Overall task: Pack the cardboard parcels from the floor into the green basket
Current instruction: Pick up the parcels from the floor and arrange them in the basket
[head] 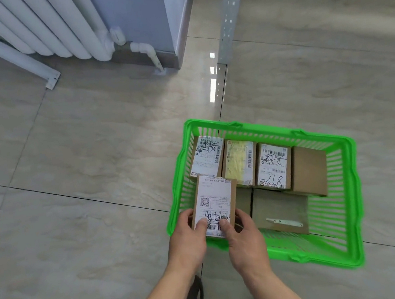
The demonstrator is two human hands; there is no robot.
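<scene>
A green plastic basket (351, 206) stands on the tiled floor at the lower right. Several cardboard parcels lie inside it, most with white shipping labels facing up, in a row along the far side (273, 165). A plain brown parcel (281, 210) lies in the near part. Over the basket's near left corner I hold a labelled cardboard parcel (215, 199). My left hand (188, 238) grips its left near edge and my right hand (243, 237) grips its right near edge, both thumbs on the label.
A white radiator (39, 27) with pipes stands against the wall at the top left. A grey wall corner (154, 24) and a metal upright (229, 19) rise behind the basket. Bare tiled floor (83, 161) spreads to the left.
</scene>
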